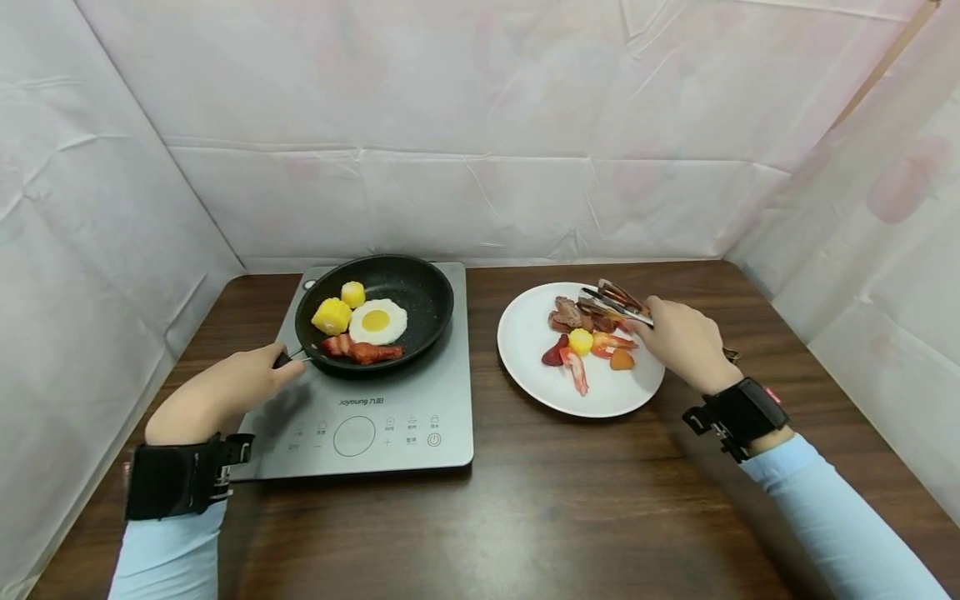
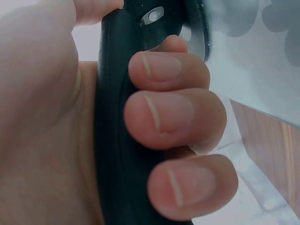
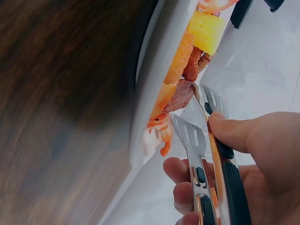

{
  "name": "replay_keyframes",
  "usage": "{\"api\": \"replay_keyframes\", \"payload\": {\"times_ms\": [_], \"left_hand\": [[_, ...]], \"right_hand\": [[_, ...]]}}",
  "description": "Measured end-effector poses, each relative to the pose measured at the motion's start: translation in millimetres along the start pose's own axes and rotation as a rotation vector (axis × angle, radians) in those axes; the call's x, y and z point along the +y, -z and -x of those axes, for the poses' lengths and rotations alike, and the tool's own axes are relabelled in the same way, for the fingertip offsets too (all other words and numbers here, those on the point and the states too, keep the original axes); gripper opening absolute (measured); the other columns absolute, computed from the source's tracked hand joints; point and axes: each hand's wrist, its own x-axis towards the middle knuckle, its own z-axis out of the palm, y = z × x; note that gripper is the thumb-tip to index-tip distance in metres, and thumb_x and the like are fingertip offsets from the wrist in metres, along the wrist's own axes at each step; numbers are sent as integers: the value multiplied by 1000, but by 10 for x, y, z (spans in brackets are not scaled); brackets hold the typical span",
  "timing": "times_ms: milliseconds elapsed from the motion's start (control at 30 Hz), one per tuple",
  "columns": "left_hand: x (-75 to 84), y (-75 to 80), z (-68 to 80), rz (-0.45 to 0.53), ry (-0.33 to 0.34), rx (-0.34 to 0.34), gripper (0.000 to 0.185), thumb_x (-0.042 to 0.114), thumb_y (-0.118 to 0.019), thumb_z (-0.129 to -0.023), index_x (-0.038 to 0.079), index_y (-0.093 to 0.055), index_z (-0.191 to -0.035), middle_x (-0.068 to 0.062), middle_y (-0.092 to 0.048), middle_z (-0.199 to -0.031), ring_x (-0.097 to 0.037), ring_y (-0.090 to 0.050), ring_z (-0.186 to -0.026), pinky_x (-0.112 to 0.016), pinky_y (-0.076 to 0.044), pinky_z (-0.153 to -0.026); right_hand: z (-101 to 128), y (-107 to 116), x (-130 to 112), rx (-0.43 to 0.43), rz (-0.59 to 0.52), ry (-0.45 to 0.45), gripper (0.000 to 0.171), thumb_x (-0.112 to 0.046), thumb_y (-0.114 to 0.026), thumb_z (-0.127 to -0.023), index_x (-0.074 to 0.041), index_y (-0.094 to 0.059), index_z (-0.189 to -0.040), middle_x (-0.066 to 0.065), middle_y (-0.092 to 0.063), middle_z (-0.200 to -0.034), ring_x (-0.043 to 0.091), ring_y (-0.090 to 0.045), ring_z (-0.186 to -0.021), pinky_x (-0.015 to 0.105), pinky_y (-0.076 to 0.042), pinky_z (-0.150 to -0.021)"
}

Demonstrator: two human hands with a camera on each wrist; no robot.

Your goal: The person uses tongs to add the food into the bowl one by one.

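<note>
The table [image 1: 510, 517] is brown wood, and it is shiny near the front. White sheets [image 1: 480, 100] with faint pink marks hang like walls behind it and on both sides, with lots of folds. A strip of wood [image 1: 888, 62] shows high up on the right. A flat silver stove [image 1: 446, 392] sits on the left part of the table, with a round ring and small signs on its front part. The black pan [image 1: 423, 292] rests on the stove. In it are a fried egg [image 1: 378, 321], two bits of yellow corn [image 1: 331, 317] and some red bacon [image 1: 363, 350]. The left hand [image 1: 232, 379] has its fingers [image 2: 171, 117] curled round the pan's black handle [image 2: 112, 117], and it hides most of the handle in the head view. To the right, well apart from the pan, a white plate [image 1: 525, 333] holds brown meat [image 1: 566, 315], shrimp [image 1: 575, 371], a red sausage [image 1: 555, 352], more corn [image 1: 581, 341] and an orange lump [image 1: 622, 359]. The right hand [image 1: 688, 342] grips the tongs [image 3: 190, 133], whose two ends are spread apart by the food. I cannot tell if they pinch any. This hand and the tongs cover part of the plate's far right side. Black boxes [image 1: 168, 482] are strapped on both wrists, over pale blue sleeves [image 1: 855, 517].
</note>
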Motion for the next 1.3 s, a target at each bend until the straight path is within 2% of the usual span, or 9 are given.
{"api": "replay_keyframes", "payload": {"times_ms": [167,300,500,767,1000,1300], "left_hand": [[4,-2,1,-3,-4,-6,79,44,-30,-107,-21,-21,-151,-46,-37,-147,-60,-48,-130,-69,-41,-106],[1,-1,1,-2,-7,-3,79,44,-30,-107,-22,-22,-151,-46,-38,-146,-60,-49,-130,-69,-42,-106],[2,4,2,-8,-14,5,78,43,-30,-107,-21,-23,-150,-46,-40,-145,-59,-51,-128,-69,-43,-104],[3,1,0,-6,-12,6,78,43,-30,-107,-22,-22,-150,-46,-39,-146,-59,-50,-129,-69,-42,-106],[9,0,7,-8,-2,8,77,42,-31,-107,-22,-24,-149,-46,-41,-144,-59,-50,-128,-69,-43,-105],[13,-7,9,-8,-3,9,77,42,-32,-107,-22,-25,-148,-46,-43,-143,-59,-52,-126,-68,-44,-103]], "right_hand": [[-17,-6,-33,-16,7,18,48,-39,-65,-98,4,-62,-119,24,-70,-92,34,-66,-70,40,-45,-46],[-24,-24,-48,-29,8,39,46,-37,-66,-98,3,-61,-119,22,-69,-90,32,-64,-68,40,-44,-46],[-18,-27,-65,-31,12,55,43,-34,-65,-99,0,-60,-125,25,-71,-101,39,-68,-77,44,-46,-50],[0,-11,-62,-24,13,80,35,-32,-64,-100,-3,-61,-120,21,-71,-98,34,-66,-73,40,-43,-49],[14,-30,-32,34,9,98,26,-28,-64,-100,-5,-61,-111,17,-69,-84,31,-61,-62,38,-38,-45],[25,-26,-28,42,2,93,24,-27,-64,-100,-5,-61,-110,16,-69,-84,29,-60,-60,37,-37,-44]]}}
